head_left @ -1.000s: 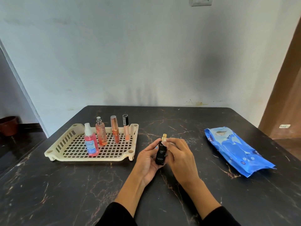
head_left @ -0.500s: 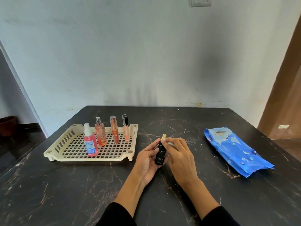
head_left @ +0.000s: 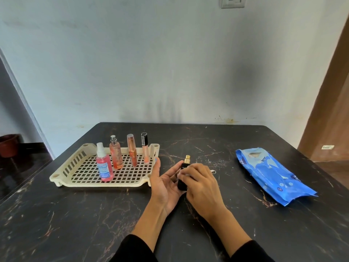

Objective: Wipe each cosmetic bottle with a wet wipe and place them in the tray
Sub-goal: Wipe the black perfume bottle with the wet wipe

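A small black bottle [head_left: 182, 185] with a gold cap stands tilted between my hands above the dark table. My right hand [head_left: 201, 183] wraps its fingers round the bottle's body, with a bit of white wet wipe [head_left: 183, 174] showing under the fingertips. My left hand [head_left: 164, 183] lies palm-up beside and behind the bottle, thumb spread out towards the tray. The cream slotted tray [head_left: 98, 184] sits to the left and holds a pink spray bottle [head_left: 104, 167], an orange spray bottle [head_left: 116, 156], a lipstick [head_left: 132, 152] and a lip gloss tube [head_left: 145, 150], all upright.
A blue pack of wet wipes [head_left: 272, 173] lies on the table's right side. A small white scrap [head_left: 213, 172] lies just past my right hand. The wall runs behind the table, a brown door stands at the right, and a red-brown pot [head_left: 8, 145] sits on the floor far left.
My left thumb has come off the bottle and spread towards the tray. My right hand has slid down over the bottle's body, covering its label.
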